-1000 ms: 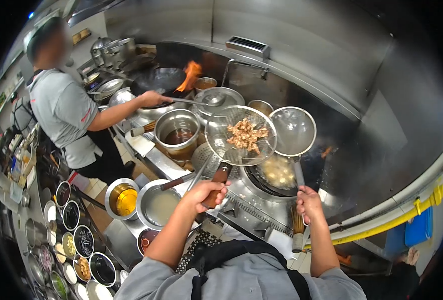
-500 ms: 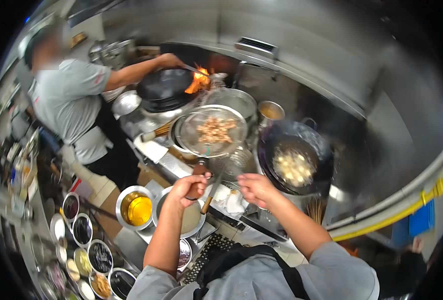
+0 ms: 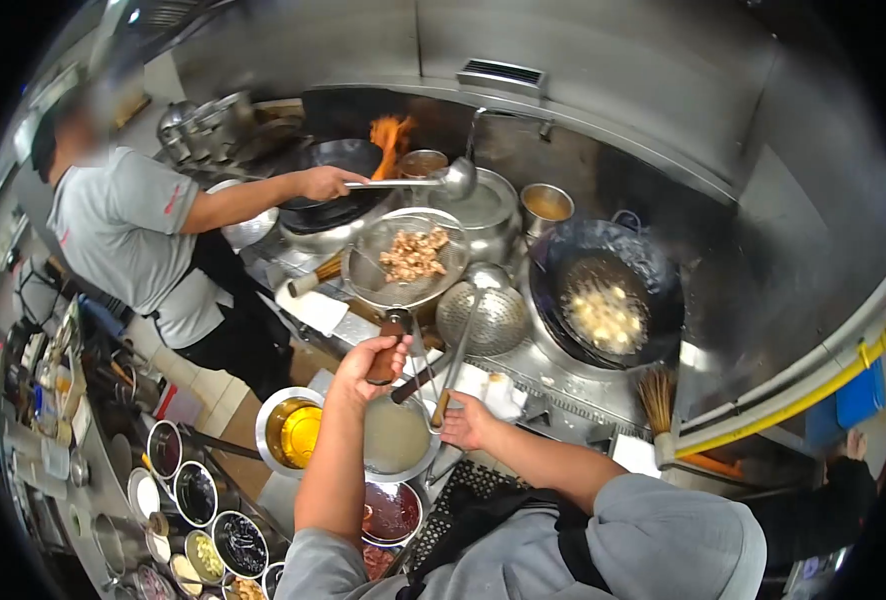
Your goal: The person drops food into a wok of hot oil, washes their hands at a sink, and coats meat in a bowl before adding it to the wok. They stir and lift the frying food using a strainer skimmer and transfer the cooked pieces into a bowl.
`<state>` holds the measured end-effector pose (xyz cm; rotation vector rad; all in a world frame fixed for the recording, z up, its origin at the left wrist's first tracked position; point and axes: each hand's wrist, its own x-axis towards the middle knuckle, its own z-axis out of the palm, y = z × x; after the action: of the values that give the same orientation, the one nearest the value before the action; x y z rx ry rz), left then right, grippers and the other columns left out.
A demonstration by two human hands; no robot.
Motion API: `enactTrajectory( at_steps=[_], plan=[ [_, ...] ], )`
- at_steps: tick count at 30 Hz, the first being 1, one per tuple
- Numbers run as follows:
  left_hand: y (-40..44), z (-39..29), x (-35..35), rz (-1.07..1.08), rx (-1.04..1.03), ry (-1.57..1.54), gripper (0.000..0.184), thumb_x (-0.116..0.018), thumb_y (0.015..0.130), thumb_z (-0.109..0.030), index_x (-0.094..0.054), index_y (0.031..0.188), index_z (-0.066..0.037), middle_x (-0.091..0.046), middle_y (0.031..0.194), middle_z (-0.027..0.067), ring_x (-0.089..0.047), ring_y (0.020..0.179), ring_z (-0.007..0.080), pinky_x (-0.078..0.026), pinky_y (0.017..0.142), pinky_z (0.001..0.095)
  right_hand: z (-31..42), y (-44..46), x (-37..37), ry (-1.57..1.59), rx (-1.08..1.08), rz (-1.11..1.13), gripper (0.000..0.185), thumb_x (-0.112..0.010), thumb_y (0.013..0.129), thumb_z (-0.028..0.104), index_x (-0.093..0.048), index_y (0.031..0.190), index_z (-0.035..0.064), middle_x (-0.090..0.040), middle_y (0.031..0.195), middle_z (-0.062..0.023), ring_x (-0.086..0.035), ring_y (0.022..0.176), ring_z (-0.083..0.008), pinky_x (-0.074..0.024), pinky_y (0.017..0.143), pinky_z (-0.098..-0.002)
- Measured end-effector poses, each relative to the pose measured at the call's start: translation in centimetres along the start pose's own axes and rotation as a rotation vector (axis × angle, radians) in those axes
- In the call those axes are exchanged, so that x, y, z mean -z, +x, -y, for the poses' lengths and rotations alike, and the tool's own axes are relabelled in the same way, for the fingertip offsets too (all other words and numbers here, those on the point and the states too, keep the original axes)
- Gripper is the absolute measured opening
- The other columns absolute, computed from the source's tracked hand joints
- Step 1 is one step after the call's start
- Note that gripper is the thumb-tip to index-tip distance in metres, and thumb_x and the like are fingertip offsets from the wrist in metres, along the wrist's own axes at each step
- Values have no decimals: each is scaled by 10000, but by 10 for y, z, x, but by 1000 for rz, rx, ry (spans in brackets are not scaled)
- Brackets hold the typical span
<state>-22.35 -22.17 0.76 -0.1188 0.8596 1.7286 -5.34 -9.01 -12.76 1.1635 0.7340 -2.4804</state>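
My left hand [image 3: 373, 365] is closed around the brown wooden handle of a round mesh strainer [image 3: 365, 270]. Browned food pieces [image 3: 414, 255] lie in its mesh. To the right, my right hand [image 3: 471, 422] has its fingers apart beside the wooden handle end of a ladle [image 3: 466, 335]; whether they touch it is unclear. The ladle's bowl rests by a perforated skimmer [image 3: 483, 318] on the stove ledge. Farther right, pale pieces [image 3: 606, 318] bubble in oil in a dark wok [image 3: 663, 290].
At left a co-worker [image 3: 138, 220] reaches a ladle [image 3: 455, 180] over the stove, near a flame [image 3: 391, 142] behind another wok [image 3: 338, 160]. A pot of yellow oil [image 3: 301, 432], a bamboo brush [image 3: 657, 400] and several ingredient tubs [image 3: 197, 493] stand around me.
My right hand has moved down and left to the ladle's handle end. The strainer stays in my left hand. The co-worker's ladle has swung right, and the flame now rises behind the wok.
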Motion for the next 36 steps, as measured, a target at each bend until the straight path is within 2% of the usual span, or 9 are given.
enactTrajectory(
  at_steps=[3,4,6,8,13,18,24,27,36],
  plan=[
    [-8,-15,-4,75,55,-61,251,-510,904,-139,-535,1062,54,-551,753,31,-500,576,83,-453,496,190,26,-6,0,172,118,154,438,-598,822,436,-508,956,29,-564,835,-106,-572,786,-258,-490,757,-403],
    [-6,-15,-6,152,90,-92,242,-507,908,-139,-535,1051,54,-551,756,32,-498,571,82,-454,490,193,48,-25,-16,380,103,62,333,-635,820,350,-506,876,48,-532,723,-80,-547,621,-208,-492,558,-351],
    [-7,-6,-22,82,73,-96,208,-496,913,-114,-530,1036,51,-545,746,28,-488,554,76,-442,467,190,76,-33,-10,-146,460,-151,265,-655,821,236,-459,839,58,-463,588,-32,-471,477,-152,-404,405,-296],
    [-11,8,-44,76,6,-38,183,-483,913,-82,-524,1035,49,-537,727,16,-484,548,68,-438,461,185,89,-67,-11,-153,572,-273,251,-654,824,166,-424,813,67,-412,524,2,-373,376,-114,-316,326,-282],
    [-27,58,-114,-22,-183,295,204,-520,872,-82,-505,1039,34,-544,675,44,-512,511,148,-452,474,266,42,-206,69,-32,647,-20,146,-541,834,62,-481,967,64,-446,569,-33,-416,378,-138,-336,312,-276],
    [5,140,-161,-43,-228,378,179,-549,866,-72,-501,1002,32,-548,704,64,-537,528,163,-477,489,291,75,-324,156,-621,1008,-638,461,-516,928,164,-383,1367,129,-468,629,-9,-426,398,-89,-385,326,-258],
    [43,210,-216,24,-255,519,186,-538,864,-58,-496,1018,37,-552,680,73,-540,487,171,-466,447,304,127,-412,186,-752,869,-581,398,-461,953,178,-399,1343,126,-442,604,10,-409,401,-82,-374,319,-254],
    [67,232,-248,78,-174,552,177,-539,863,-58,-501,1011,32,-556,681,68,-539,471,173,-448,432,297,131,-424,197,-616,659,-415,253,-469,959,212,-453,1186,102,-446,617,13,-396,403,-75,-369,322,-244],
    [90,278,-246,232,326,201,156,-521,873,-71,-525,983,39,-561,712,44,-549,572,150,-491,515,267,114,-439,265,398,132,435,384,-448,954,201,-407,1299,37,-426,666,13,-400,433,-31,-390,330,-198]
  ],
)
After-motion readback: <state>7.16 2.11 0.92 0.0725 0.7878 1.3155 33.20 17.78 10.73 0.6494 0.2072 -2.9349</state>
